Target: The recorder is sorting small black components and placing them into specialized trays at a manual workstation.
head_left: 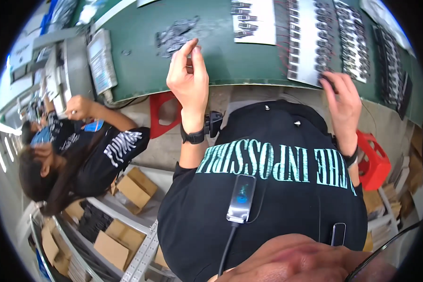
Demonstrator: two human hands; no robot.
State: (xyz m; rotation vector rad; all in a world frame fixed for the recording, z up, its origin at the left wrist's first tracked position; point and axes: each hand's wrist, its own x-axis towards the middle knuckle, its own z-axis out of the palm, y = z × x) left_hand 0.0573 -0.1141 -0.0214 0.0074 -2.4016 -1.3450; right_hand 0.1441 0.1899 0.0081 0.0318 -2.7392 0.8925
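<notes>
The long white board lies on the green table, with small black parts lined along its sides and thin red wires at its left edge. The right hand is at the board's near right corner, thumb and fingers curled toward each other near a small dark bit; I cannot tell whether they pinch it. The left hand is well to the board's left — thumb and forefinger raised and bent close — and whether anything sits between them I cannot tell. Just beyond those fingertips, also left of the board, is a loose pile of dark pieces. A shorter white board stands between pile and long board; a strip of parts lies to the long board's right.
</notes>
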